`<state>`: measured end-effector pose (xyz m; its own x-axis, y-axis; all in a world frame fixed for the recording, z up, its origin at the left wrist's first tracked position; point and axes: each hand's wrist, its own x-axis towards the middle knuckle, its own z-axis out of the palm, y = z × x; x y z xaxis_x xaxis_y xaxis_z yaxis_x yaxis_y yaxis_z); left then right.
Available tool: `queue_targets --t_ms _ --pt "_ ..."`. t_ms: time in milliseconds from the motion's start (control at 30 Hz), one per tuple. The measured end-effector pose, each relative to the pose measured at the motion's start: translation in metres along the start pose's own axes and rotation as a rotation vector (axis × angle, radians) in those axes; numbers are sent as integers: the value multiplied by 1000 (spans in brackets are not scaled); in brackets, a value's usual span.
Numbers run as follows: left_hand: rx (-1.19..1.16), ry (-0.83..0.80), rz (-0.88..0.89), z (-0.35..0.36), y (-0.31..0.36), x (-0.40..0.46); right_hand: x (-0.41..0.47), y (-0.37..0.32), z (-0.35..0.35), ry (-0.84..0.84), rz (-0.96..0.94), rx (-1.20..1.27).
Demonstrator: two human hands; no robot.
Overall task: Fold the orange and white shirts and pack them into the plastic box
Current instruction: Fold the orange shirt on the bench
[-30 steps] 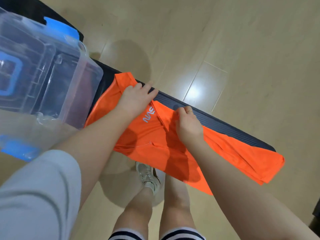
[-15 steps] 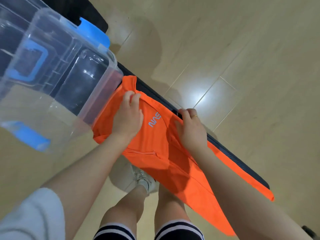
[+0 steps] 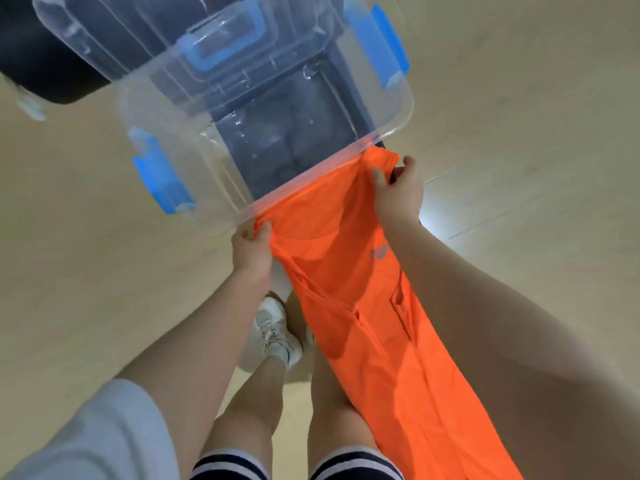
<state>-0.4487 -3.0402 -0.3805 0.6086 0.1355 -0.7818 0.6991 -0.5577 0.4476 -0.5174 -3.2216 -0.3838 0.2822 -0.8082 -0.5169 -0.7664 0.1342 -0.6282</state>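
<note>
Pinched the orange shirt at its upper edge with both hands: left hand at the near corner, thumb closed over curled fingers on the cloth; right hand at the far corner, thumb and fingers closed narrowly on the hem. Held wide apart, likely to keep that edge taut and flat rather than bunched. Kept the top edge right up against the near rim of the plastic box, touching or just beside it, with the rest left trailing down past the legs toward the lower right, well outside the box. Looked narrowed lengthwise, sleeves apparently turned in, yet not shortened to box length, so probably held high to let the hanging weight straighten it before a cross fold. Showed the box standing open on its near side on a dark surface, blue latches swung out, nothing orange inside. Could not find the white shirt in view.
</note>
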Motion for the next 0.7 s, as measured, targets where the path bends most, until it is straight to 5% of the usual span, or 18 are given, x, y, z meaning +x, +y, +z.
queue_targets --t_ms 133,267,433,600,700 --pt "-127 -191 -82 -7 -4 22 10 -10 5 80 97 43" --pt "-92 -296 -148 -18 -5 28 -4 -15 -1 119 -130 -143" --pt "-197 -403 -247 -25 0 24 -29 -8 11 -238 -326 -380" --pt "-173 -378 -150 -30 -7 33 -49 2 12 -266 -444 -421" --pt "59 -232 120 -33 -10 29 -50 9 1 -135 -462 -373"
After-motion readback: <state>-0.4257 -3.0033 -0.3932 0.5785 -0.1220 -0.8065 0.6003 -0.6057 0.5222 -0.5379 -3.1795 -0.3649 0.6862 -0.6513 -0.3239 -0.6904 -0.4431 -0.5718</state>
